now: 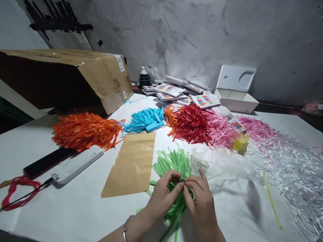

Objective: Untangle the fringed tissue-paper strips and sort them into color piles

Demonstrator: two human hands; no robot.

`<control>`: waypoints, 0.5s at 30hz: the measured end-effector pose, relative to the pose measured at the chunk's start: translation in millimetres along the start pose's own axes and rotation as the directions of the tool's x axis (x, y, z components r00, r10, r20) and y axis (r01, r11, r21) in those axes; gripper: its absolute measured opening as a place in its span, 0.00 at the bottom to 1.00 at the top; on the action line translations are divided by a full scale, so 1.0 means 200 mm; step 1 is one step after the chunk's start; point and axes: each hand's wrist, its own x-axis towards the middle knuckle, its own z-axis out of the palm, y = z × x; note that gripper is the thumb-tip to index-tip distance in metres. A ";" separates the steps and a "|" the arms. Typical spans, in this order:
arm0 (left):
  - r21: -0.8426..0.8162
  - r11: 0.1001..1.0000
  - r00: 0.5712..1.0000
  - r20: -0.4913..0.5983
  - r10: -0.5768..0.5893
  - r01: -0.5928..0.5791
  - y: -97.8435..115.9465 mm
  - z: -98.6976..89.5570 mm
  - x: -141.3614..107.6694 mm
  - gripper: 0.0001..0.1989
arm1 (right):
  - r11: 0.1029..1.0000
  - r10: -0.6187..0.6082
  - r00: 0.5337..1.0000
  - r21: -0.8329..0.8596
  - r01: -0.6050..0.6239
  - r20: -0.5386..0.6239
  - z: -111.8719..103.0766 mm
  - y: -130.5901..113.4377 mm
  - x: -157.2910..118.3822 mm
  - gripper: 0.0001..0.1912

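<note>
A bundle of green streamers (174,161) lies on the white table in front of me, its cut ends fanned out toward the back. My left hand (164,193) is closed at the bundle's middle, thumb and forefinger pinched together. From the other side my right hand (200,196) pinches the same spot, fingertips nearly meeting the left ones. Whatever fine piece may be between the fingertips is too small to make out. Just behind my right hand sits a clear plastic bag (227,164) with a pale tangle of cord or bands (202,163) by its left end.
Orange (85,131), blue (146,119), red (193,124) and pink (222,129) streamer bunches line the table behind. Brown paper (132,161) and a white power strip (78,164) lie left. Silvery strands (300,171) spread right. A carton (108,80), printed boxes (169,89) and an opened white box (237,101) stand at the back.
</note>
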 end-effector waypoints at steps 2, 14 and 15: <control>-0.015 1.000 1.000 0.002 -0.016 0.016 0.00 0.00 0.00 0.09 | 0.999 0.034 0.999 0.042 -0.034 0.009 -0.01 0.01 0.00 0.08; 0.212 0.974 0.997 0.032 0.074 -0.079 0.06 -0.07 0.02 0.11 | 0.974 0.192 0.980 0.110 -0.196 0.045 -0.07 0.01 0.05 0.07; 0.257 0.960 0.994 0.028 0.102 -0.106 0.07 -0.07 0.02 0.11 | 0.994 0.111 0.993 0.023 -0.110 -0.029 -0.06 0.00 0.05 0.06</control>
